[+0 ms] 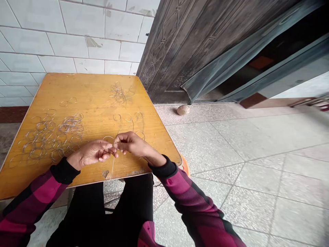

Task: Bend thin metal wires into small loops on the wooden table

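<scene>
Both hands meet above the front of a yellow wooden table (95, 103). A thin wire (113, 164) runs between them, with a loop curving up over the fingertips and a straight end hanging toward the table edge. My left hand (94, 152) pinches it between thumb and fingers, palm turned up. From the right, my right hand (132, 144) grips the same wire at the fingertips, close against the left. Just beyond the right hand lie several hook-shaped wire pieces (128, 118). Left of my left hand spreads a pile of bent wire loops (69, 125).
A small wire tangle (118, 92) and a figure-eight wire (68, 102) lie farther back on the table. Behind stands a white tiled wall (82, 20). A dark carved door (177, 44) is at the right, with a round object (183, 109) on the floor by it.
</scene>
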{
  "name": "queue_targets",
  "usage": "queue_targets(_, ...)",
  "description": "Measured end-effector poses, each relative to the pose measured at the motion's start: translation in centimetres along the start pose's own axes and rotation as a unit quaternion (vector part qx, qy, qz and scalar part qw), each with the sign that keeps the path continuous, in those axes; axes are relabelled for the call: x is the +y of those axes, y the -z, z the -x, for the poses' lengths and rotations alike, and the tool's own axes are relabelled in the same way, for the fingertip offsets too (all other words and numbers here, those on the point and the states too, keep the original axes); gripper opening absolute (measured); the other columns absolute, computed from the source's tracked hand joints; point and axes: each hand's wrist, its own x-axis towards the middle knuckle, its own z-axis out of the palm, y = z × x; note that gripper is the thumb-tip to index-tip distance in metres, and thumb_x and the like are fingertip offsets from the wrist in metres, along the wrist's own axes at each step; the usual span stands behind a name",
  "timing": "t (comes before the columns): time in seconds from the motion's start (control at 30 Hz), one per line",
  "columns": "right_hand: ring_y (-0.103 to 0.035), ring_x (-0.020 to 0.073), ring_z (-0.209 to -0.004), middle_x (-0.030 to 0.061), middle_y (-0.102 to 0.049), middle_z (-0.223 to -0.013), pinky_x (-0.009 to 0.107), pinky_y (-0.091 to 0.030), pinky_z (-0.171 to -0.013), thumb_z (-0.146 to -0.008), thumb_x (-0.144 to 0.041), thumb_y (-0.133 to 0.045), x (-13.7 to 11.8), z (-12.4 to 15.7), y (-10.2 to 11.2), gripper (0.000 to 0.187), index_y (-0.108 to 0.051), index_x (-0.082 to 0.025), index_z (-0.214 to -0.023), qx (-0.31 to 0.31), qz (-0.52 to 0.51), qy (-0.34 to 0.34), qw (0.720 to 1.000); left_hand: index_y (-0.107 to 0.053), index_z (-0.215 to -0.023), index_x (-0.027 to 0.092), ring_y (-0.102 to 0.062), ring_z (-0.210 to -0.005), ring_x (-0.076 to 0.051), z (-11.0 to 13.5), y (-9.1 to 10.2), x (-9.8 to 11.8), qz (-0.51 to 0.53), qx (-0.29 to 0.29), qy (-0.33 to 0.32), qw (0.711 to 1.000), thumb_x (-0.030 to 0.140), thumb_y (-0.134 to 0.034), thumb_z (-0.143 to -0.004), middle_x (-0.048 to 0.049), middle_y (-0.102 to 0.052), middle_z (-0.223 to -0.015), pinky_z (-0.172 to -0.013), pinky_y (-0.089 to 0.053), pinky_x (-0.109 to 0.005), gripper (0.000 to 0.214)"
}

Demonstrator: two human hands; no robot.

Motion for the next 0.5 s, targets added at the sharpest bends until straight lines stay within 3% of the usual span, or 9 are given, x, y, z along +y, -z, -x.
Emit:
queue_targets(0.27,-0.05,0.0063,-0.049,-0.0008,-0.062,-0.057,0.019,-0.041,-0.045,-0.075,-0.028,-0.067,0.4,-0.1,-1.8,0.016,-0.061,-0.014,-0.069,0.093,-0.137,-0.033,0.986,-0.062,-0.074,0.009,-0.04,-0.044,0.0,0.0,-0.2,0.1,0.014,-0.003,-0.015,1.0,0.03,-0.083,-0.065,-0.003,-0.062,-0.067,-0.04,-0.032,-0.011,0.032)
queue_targets(0.5,-0.051,0.0042,-0.046,-0.003,-0.063,-0.057,0.015,-0.04,-0.041,-0.067,-0.034,-0.079,1.4,-0.6,-2.7,0.026,-0.063,-0.014,-0.067,0.129,-0.271,-0.021,0.954,-0.062,-0.075,0.01,-0.036,-0.042,0.001,0.3,-0.8,0.6,0.004,0.008,-0.037,0.999,0.029,-0.081,-0.067,0.0018,-0.055,-0.061,-0.038,-0.029,-0.01,0.028)
